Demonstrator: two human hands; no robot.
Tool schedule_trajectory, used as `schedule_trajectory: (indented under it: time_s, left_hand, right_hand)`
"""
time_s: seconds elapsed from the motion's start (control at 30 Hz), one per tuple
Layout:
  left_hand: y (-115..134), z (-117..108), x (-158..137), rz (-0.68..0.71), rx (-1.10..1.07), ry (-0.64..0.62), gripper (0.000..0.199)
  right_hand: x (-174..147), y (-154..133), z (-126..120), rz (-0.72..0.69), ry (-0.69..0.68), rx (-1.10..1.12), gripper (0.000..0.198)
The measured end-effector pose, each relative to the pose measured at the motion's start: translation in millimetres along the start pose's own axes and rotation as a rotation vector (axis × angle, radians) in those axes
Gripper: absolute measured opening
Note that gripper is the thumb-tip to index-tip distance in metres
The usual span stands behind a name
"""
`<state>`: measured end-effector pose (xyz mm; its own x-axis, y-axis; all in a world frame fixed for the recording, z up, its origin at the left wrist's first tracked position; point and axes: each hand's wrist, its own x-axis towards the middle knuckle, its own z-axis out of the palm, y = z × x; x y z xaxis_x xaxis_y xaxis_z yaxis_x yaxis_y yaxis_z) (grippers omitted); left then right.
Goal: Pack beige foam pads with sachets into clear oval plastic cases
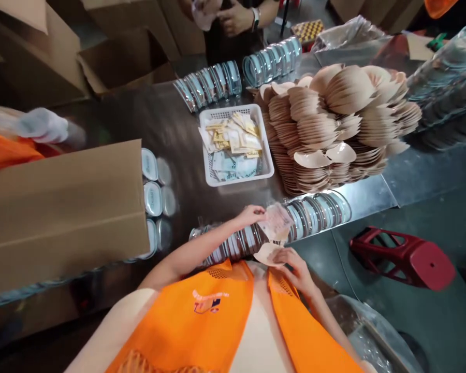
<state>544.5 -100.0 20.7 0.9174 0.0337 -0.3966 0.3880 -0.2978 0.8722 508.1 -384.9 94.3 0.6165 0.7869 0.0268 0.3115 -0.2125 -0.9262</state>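
Note:
My left hand (252, 215) pinches the edge of a translucent, crinkled plastic packet (277, 221) in front of my chest. Just below it, my right hand (293, 265) has its fingers closed on a pale beige scoop-shaped piece (268, 254). The packet and the beige piece overlap in view; whether they touch I cannot tell. Behind both hands runs a row of clear-wrapped round lids (316, 212) along the near table edge, partly hidden by my left forearm. A large pile of similar beige pieces (318, 129) stands beyond, to the right.
A white basket (270, 163) of small printed sachets sits mid-table (178, 122). At left, a cardboard box (66, 217) covers part of several labelled tubs (153, 199). More wrapped lids (212, 85) line the far edge, where another person's hand (235, 18) shows. A red stool (406, 256) lies at right.

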Motion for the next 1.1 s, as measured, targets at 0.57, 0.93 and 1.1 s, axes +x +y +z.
schedule_trajectory:
  time_s: [0.57,0.93,1.1]
  left_hand:
    - [9.1,15.9,12.9,0.053,-0.117,-0.005,0.018]
    - [-77.3,-85.0,-145.3,0.258,0.217,0.201,0.058]
    - [-130.3,-96.9,-191.1,0.273,0.602,0.009,0.100]
  right_hand:
    - [92.4,45.5,22.1,0.368,0.670,0.114,0.062]
    - [62.5,12.3,94.9,0.573,0.460,0.398,0.068]
    - [33.0,0.5,123.7,0.487,0.301,0.115,0.073]
